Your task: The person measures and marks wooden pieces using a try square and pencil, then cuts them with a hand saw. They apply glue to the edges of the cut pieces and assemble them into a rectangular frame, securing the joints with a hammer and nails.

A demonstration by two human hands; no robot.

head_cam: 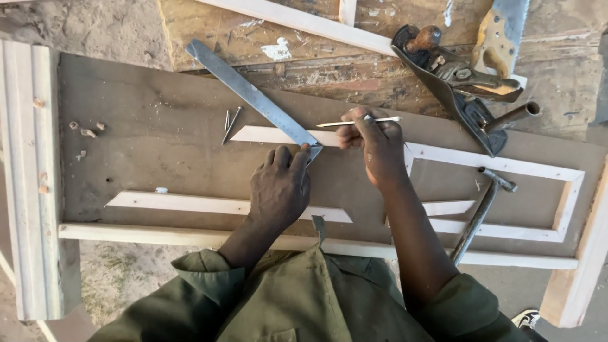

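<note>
Counter [158, 136] of worn brown board, scuffed and dusty, sits over sandy ground, edged by pale planed wood strips. Across it lies a long flat metal ruler [253, 95], angled from upper left toward the centre. The left hand [280, 187] lies knuckles up, fingers spread and pressing the ruler's lower end onto a pale wood strip [272, 135]. Just beside it, the right hand [373, 144] has its fingers closed around a thin pencil [358, 121], held level over the same strip. A dark metal hand plane [456, 79], a hammer [481, 212] and two loose nails [230, 123] rest nearby.
</note>
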